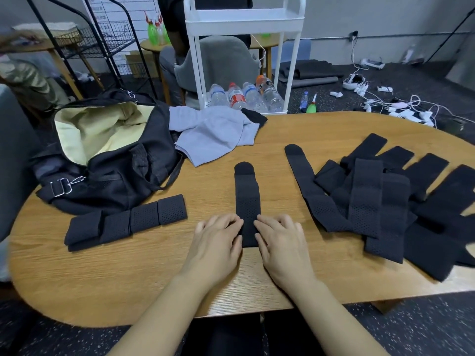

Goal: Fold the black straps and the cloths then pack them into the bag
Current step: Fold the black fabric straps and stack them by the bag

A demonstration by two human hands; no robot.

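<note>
1. Left hand (218, 240): fingers bent at the knuckles and held close together, tips pinching the left edge of the centre strap (247, 201) near its near end.
2. Right hand (279, 240): fingers likewise bent and close together, tips pinching the strap's right edge; the two hands mirror each other across the strap.
3. Centre strap: black, perforated, lying lengthwise away from the person on the wooden table (154, 273); its rounded far tip points toward the grey cloth (213, 132). Bare wood flanks it on both sides.
4. Folded straps (127, 222): four compact bundles in a touching row, left of the hands, just beside the bag (108, 155).
5. Bag: black, pale lining showing through its wide-open mouth, at the table's left edge, partly overhanging it.
6. Grey cloth: rumpled and unfolded, touching the bag's right side, near the far table edge.
7. Unfolded straps (385, 196): an overlapping fan on the right, several reaching past the right edge; one long strap lies apart on the fan's left.
8. White cart (244, 21): beyond the far edge, holding water bottles (241, 97).
</note>
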